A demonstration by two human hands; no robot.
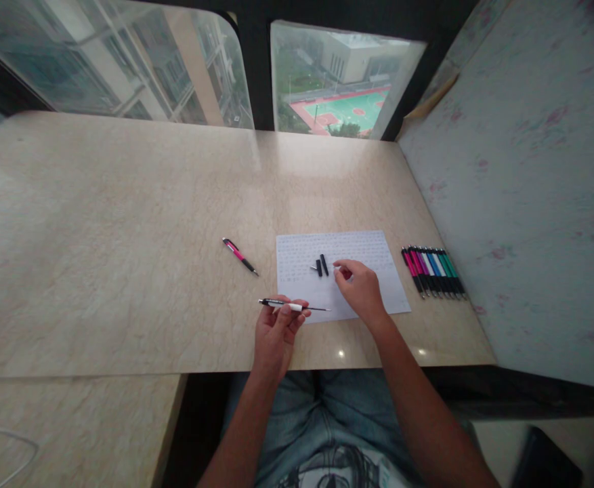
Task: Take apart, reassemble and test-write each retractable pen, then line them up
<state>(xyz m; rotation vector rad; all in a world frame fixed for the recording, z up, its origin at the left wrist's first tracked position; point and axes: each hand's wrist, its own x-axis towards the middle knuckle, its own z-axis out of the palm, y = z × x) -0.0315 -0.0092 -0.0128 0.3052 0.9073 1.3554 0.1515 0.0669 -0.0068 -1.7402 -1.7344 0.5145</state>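
Note:
My left hand (278, 332) is closed on a white and black pen barrel (282, 305), held level above the near edge of the paper. A thin dark refill (318, 309) sticks out of its right end. My right hand (358, 288) hovers over the written sheet of paper (297, 244), thumb and forefinger pinched; whatever sits between those fingertips is too small to make out. Just left of these fingers lie a black pen grip (324, 265) and a second short black piece (319, 268), with a small metal pen tip (313, 268) beside them.
A pink and black pen (240, 257) lies alone left of the paper. Several pens (433, 272) in pink, purple, white, blue and green form a row at the right, near the wall (520, 203). Windows (347, 81) border the table's (124, 237) back edge. A cable (22, 440) rests lower left.

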